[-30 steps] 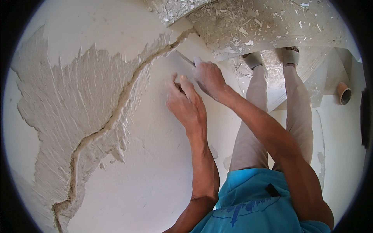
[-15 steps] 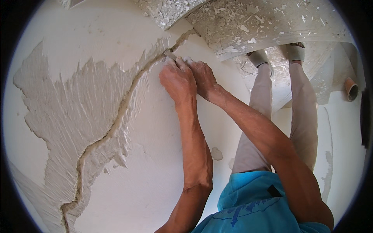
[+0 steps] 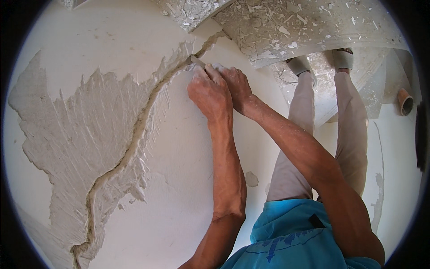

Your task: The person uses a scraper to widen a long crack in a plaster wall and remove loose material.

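Observation:
My left hand [image 3: 210, 95] is closed around a flat grey scraper [image 3: 197, 61], and only part of its blade shows past the fingers. Beside it, my right hand [image 3: 235, 85] is closed too, its dusty fingers pressed up at the same tool; the handle is hidden by both hands. The blade's tip rests in a long jagged crack [image 3: 142, 117] in a white wall [image 3: 179, 179]. Along the crack runs a broad band of scraped grey plaster [image 3: 89, 116], scored with many fine strokes.
Pale plaster chips [image 3: 283, 30] lie scattered over a sheet [image 3: 251, 49] on the floor. My feet [image 3: 299, 65] stand at its edge. An orange-brown pot-like tube [image 3: 405, 102] lies at the far right. A thin crack [image 3: 380, 179] marks the white surface right of my legs.
Both hands have shifted slightly to the right and down, still together. The scraper's tip stays at the crack, and the view has moved a little.

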The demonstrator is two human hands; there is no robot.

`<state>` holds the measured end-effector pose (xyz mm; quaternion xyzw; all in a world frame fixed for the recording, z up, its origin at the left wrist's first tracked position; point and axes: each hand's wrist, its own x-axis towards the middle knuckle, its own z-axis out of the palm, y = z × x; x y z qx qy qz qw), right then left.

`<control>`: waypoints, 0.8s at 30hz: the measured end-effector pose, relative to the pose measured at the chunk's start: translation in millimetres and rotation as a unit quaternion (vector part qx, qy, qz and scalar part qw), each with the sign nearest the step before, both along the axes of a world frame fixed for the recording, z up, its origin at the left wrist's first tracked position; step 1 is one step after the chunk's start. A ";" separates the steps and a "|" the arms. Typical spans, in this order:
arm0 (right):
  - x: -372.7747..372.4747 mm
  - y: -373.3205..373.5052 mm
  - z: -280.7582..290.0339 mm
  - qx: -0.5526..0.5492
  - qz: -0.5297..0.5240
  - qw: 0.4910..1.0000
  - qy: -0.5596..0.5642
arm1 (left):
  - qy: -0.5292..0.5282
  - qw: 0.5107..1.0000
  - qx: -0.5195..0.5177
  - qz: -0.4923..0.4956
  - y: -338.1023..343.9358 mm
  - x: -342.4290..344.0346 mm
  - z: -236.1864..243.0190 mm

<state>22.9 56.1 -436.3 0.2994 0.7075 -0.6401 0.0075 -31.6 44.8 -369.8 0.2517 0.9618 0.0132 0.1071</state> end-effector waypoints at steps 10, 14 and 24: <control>-0.2 0.1 -0.9 0.023 0.000 1.000 0.012 | 0.003 1.000 -0.006 0.017 -2.1 3.1 -3.8; -1.8 -2.9 -2.3 0.027 0.000 1.000 0.008 | 0.010 1.000 -0.004 0.008 -5.9 0.3 -8.3; -0.8 -6.7 -8.9 0.055 0.005 0.997 -0.048 | 0.025 0.999 0.026 0.036 -8.7 8.1 -12.3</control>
